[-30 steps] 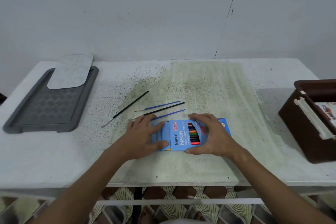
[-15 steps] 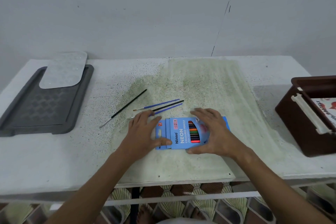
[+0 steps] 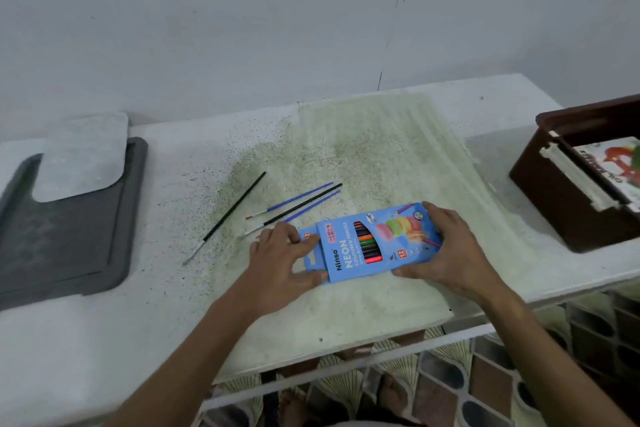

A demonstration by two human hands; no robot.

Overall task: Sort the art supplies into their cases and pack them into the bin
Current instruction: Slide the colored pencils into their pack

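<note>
Blue coloured-pencil box (image 3: 367, 246), printed "Ninso NEON", lying flat and slightly angled on the table near its front edge, end flap open at the left, pencils visible through a window in the face. Four thin paintbrushes (image 3: 298, 206), two blue-handled and two black-handled, lying loose just behind the box, near-parallel and slanted. Brown bin (image 3: 571, 204) at the right edge, a printed case inside.
</note>
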